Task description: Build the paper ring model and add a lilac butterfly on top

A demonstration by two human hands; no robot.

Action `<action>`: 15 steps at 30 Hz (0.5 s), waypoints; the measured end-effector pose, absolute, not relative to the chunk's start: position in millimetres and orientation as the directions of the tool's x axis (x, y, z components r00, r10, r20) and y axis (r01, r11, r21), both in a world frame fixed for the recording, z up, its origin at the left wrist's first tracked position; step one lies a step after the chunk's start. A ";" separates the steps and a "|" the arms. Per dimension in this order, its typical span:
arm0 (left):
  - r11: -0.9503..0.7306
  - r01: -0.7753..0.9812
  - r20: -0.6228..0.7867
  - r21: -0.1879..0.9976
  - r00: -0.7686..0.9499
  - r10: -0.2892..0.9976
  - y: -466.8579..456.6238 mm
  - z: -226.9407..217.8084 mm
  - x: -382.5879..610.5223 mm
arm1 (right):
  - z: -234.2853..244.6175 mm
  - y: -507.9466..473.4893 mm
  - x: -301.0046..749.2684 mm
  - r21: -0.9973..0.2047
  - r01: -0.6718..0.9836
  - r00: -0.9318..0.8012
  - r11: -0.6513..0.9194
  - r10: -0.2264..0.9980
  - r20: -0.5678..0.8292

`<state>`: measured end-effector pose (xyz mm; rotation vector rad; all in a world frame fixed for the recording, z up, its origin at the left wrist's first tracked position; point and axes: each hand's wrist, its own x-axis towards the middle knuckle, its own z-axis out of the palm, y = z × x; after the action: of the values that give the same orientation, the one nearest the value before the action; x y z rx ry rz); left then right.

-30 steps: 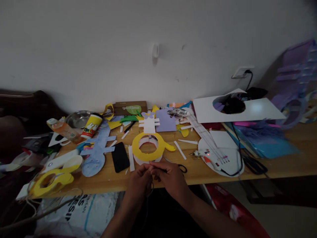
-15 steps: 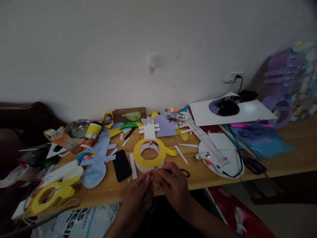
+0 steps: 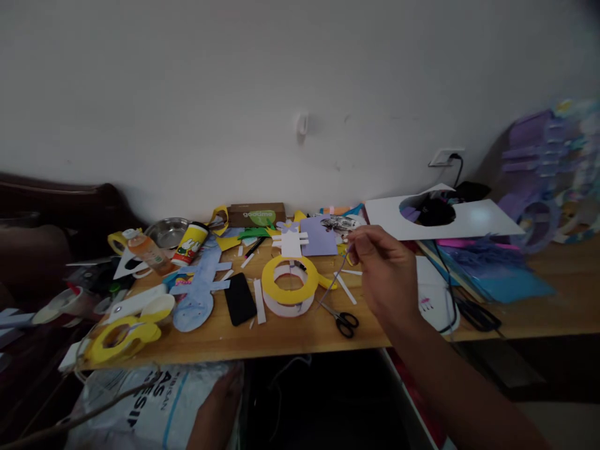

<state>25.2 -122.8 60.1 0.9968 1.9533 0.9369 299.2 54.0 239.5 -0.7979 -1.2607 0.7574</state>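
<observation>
My right hand (image 3: 387,265) is raised over the table, thumb and fingers pinched on a thin pale string (image 3: 335,284). The string hangs down and left from the fingertips. Below it lie scissors with black handles (image 3: 347,325). Just left of them stands a yellow-topped paper ring (image 3: 267,281) with white sides, attached to a white card piece (image 3: 291,244). My left hand (image 3: 222,400) is low, against a printed plastic bag (image 3: 173,406) under the table edge; its fingers are too dark to make out.
A black phone (image 3: 240,300), a blue guitar-shaped cutout (image 3: 194,306), a tumbler (image 3: 190,244), and a bottle (image 3: 147,250) lie leftward. A white board with a hole (image 3: 478,215) and a cable (image 3: 445,269) are at right. A goodme box (image 3: 257,215) sits behind.
My hands were together in front of the yellow ring. My right hand has moved up and right with the string; my left has dropped to the plastic bag. The scissors are uncovered.
</observation>
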 end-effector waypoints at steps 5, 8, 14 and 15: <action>-0.010 0.296 0.115 0.955 -0.338 0.934 -102.1 88.7 60.3 | 227.9 33.2 245.6 -0.970 -0.073 -0.525 0.231 0.818 0.234; -0.141 0.064 0.149 0.988 -0.153 0.977 -52.2 121.9 102.3 | 208.0 68.7 220.8 -0.967 0.061 -0.521 0.246 0.834 0.180; 0.124 -0.061 -0.135 0.990 -0.219 0.966 29.3 111.3 126.9 | 167.1 250.2 210.6 -0.870 0.389 -0.262 0.302 0.942 0.210; 0.141 -0.036 -0.145 0.989 -0.219 0.965 36.6 106.0 124.2 | 158.3 278.6 209.1 -0.853 0.428 -0.264 0.297 0.944 0.197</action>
<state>124.2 36.6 106.0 0.9721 1.4198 1.2689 209.1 278.6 158.3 -1.2310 -1.8330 0.8914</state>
